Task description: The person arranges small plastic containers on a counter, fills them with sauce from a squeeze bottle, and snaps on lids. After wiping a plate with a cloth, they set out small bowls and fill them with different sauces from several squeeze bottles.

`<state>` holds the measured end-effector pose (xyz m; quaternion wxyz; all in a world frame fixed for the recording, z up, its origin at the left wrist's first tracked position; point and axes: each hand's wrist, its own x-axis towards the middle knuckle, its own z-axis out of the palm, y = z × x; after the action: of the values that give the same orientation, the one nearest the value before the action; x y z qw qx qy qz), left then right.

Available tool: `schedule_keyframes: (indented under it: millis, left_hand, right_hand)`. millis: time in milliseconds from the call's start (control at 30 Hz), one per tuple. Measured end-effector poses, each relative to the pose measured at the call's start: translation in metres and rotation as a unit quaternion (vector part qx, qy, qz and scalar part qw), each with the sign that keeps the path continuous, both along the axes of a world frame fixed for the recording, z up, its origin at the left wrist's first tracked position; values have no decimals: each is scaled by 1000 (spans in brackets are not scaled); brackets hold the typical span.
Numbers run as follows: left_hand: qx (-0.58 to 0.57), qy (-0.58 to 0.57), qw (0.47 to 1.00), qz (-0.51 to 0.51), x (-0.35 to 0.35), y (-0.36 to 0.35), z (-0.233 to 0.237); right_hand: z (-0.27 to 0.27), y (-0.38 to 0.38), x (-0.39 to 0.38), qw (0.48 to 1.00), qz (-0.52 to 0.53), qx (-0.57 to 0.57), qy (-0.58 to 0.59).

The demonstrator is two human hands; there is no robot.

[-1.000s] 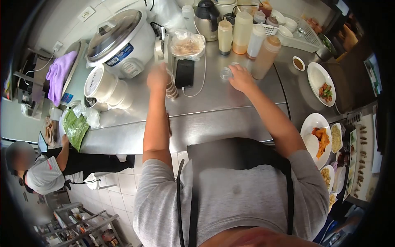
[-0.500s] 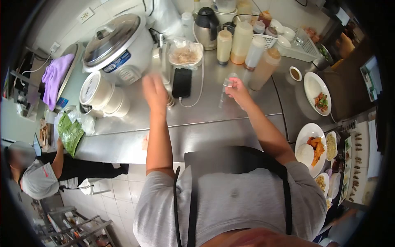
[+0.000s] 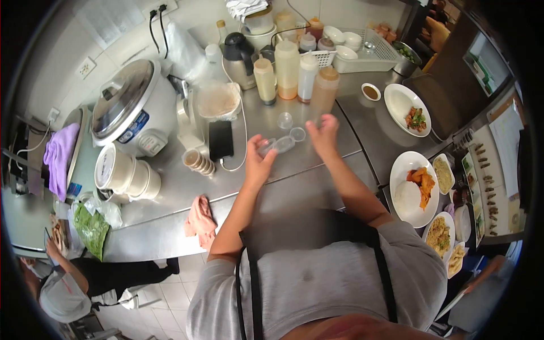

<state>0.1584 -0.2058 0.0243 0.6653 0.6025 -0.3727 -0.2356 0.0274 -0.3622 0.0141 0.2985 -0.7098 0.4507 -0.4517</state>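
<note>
Stack of small clear plastic cups (image 3: pixel 277 145) at frame middle, gripped by curled fingers of left hand (image 3: pixel 258 164). Right hand (image 3: pixel 324 136) just right, fingers bent beside round clear plastic lid (image 3: pixel 297 134); holding or only touching, cannot tell.

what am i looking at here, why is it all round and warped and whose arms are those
There is no machine: the one picture comes from a wide-angle camera worn on a person's head, looking down, so the arms are their own and the edges bend. The left hand holds a short stack of small clear cups; the right hand has its fingertips at another clear cup, grip unclear. They work over a steel counter with a rice cooker, a phone, squeeze bottles and plates of food.
</note>
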Motion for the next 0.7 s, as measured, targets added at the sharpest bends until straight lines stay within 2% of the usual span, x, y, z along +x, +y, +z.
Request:
schedule_keyframes:
  millis: [33, 133, 233, 333, 367, 400, 500, 600, 700]
  left_hand:
    - [61, 22, 998, 10, -1, 6, 11]
    - [28, 38, 999, 8, 6, 8, -1]
    - [41, 7, 999, 8, 7, 5, 2]
    - [75, -32, 997, 4, 10, 8, 9]
    - [69, -34, 997, 3, 12, 11, 7]
    - [65, -35, 997, 3, 15, 11, 5]
    - [91, -118, 989, 21, 23, 10, 4]
    - [118, -132, 984, 18, 21, 6, 11]
    - [122, -171, 978, 17, 15, 2, 23]
  right_hand:
    - [9, -13, -6, 993, -82, -88, 7]
    - [28, -50, -6, 984, -46, -168, 28]
    - [37, -64, 7, 996, 56, -40, -48]
    - [53, -58, 14, 993, 83, -31, 74]
    - [62, -51, 15, 980, 124, -55, 142]
    - [74, -40, 14, 961, 163, -77, 212]
    - [85, -32, 15, 863, 234, -308, 324]
    - [100, -30, 17, 779, 272, -469, 317]
    - [118, -26, 17, 718, 282, -540, 337]
